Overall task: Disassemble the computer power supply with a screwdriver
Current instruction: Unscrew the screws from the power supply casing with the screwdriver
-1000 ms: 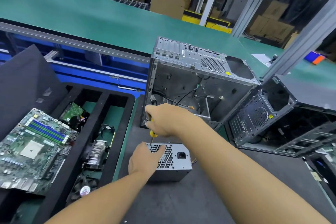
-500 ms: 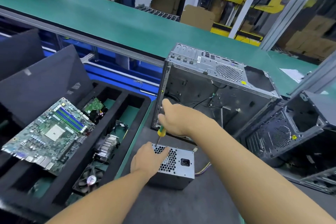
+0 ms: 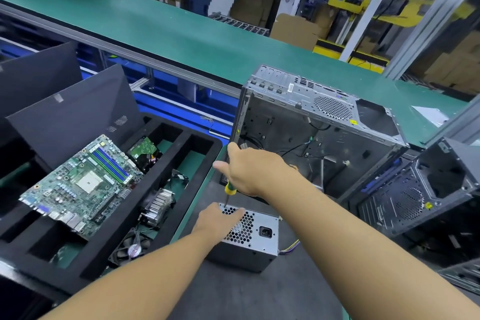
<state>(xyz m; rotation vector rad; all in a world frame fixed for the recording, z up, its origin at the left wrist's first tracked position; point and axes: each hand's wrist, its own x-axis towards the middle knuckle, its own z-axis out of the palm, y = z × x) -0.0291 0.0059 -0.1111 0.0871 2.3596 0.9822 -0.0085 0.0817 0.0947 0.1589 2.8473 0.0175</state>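
Note:
A grey metal power supply (image 3: 255,240) with a honeycomb grille and a black socket lies on the dark mat. My left hand (image 3: 217,221) rests over its top left corner and holds it steady. My right hand (image 3: 255,169) grips a screwdriver (image 3: 229,191) with a yellow and green handle. The tool stands nearly upright, its tip down on the supply's grille near the left hand's fingers. Coloured wires (image 3: 289,247) stick out from the supply's right side.
An empty open computer case (image 3: 306,132) stands just behind the supply. A second dark case (image 3: 415,189) lies to the right. A black foam tray (image 3: 166,205) on the left holds a motherboard (image 3: 80,182), a heatsink (image 3: 159,206) and a fan (image 3: 132,247). A green conveyor belt (image 3: 181,41) runs behind.
The view has tilted up and shifted, so everything sits lower in frame. Both hands stay on the supply and screwdriver; the right hand's fingers have shifted on the handle.

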